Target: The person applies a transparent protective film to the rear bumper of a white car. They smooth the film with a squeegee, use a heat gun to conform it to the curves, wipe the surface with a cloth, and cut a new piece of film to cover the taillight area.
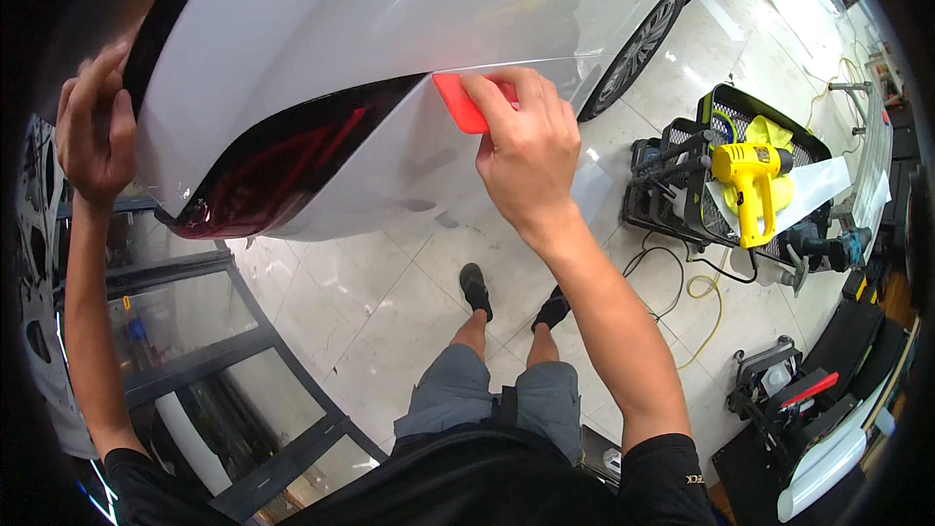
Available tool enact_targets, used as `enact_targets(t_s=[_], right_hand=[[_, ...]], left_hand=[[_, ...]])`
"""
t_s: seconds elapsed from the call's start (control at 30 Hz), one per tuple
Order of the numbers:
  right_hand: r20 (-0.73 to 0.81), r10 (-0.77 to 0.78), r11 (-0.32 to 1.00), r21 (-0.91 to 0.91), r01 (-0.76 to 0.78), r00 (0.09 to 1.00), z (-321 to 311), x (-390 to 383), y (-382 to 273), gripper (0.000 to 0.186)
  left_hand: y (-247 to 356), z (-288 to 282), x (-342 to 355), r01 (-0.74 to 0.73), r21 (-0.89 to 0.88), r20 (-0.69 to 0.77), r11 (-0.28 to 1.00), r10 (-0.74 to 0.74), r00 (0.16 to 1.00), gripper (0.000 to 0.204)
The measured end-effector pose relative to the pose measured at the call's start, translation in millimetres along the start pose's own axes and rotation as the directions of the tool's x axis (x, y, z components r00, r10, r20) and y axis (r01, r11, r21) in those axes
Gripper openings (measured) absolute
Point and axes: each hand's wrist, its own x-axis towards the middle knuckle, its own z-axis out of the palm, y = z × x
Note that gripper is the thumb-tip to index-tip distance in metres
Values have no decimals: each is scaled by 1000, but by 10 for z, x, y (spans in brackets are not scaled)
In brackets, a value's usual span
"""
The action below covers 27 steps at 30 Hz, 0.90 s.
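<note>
1. Head view, looking down: the right grip (529, 141) is closed around a flat red scraper (458, 105), pinched between thumb and fingers; the scraper pokes out to the left of that grip, right by the pointed end of the dark red tail light (282, 170).
2. Its upper edge seems to follow the panel seam (565, 60), which heads right toward the wheel (640, 51); fingers cover much of the scraper (so I cannot tell its full long axis).
3. The left grip (97, 136) is well apart at the far left, next to the car's dark rear trim (161, 29), fingers loosely bent; I cannot tell whether it touches or holds anything.
4. The surface is the pale, glossy body of the car (370, 15), curved and full of reflections; beneath lies a tiled floor (375, 278), with dark shoes (474, 287) on it.
5. Over to the right, a black cart (745, 105) carries a yellow heat gun (745, 175), a yellow cloth (767, 131) and a white sheet (820, 185); a dark metal frame (205, 363) fills the lower left.
</note>
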Motion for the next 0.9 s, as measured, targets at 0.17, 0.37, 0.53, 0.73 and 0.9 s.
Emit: enact_targets(t_s=[0.17, 0.37, 0.53, 0.73, 0.9], right_hand=[[-6, -22, 1000, -17, 22, 1000, 61, 76, -5, 58], [24, -28, 999, 21, 28, 999, 90, 97, 34, 56], [-37, 104, 988, 117, -99, 994, -180, 55, 106, 48], [188, 19, 819, 560, -123, 982, -1825, -258, -851, 41], [318, -266, 726, 687, -28, 910, -2748, -19, -1225, 22]], left_hand=[[10, 31, 35, -44, 35, -49, 998, 46, 998, 43], [11, 17, 52, -37, 3, -53, 999, 37, 998, 44], [84, 41, 174, -4, -24, -79, 1000, 2, 997, 45], [143, 49, 120, 31, -14, -155, 999, -33, 987, 44], [174, 81, 165, 78, -29, -176, 997, -82, 981, 44]])
